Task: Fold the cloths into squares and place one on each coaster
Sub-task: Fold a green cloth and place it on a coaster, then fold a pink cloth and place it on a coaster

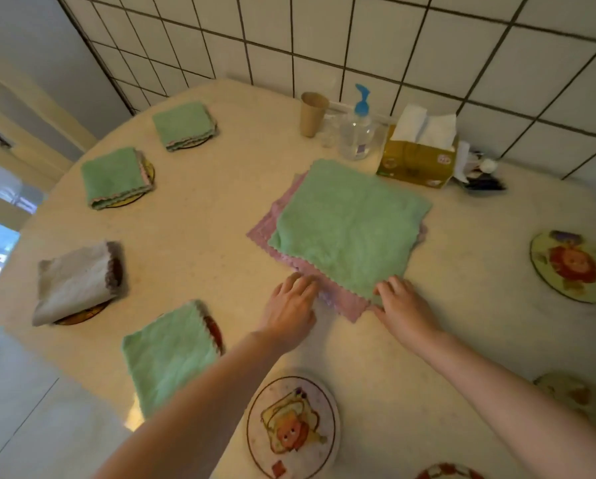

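Observation:
A green cloth (350, 226) lies spread over a pink cloth (338, 299) in the middle of the table. My left hand (291, 311) rests on the pink cloth's near edge. My right hand (405, 305) pinches the near corner where green meets pink. Folded cloths sit on coasters along the left: three green ones (184, 124) (115, 176) (168, 354) and a grey one (75, 281). Bare coasters lie near me (293, 426) and at the right (571, 266) (572, 392).
At the back by the tiled wall stand a paper cup (312, 114), a clear pump bottle (357, 127) and a tissue box (417, 157). The round table (220, 209) ends at the left, with floor below. Part of another coaster (448, 473) shows at the bottom edge.

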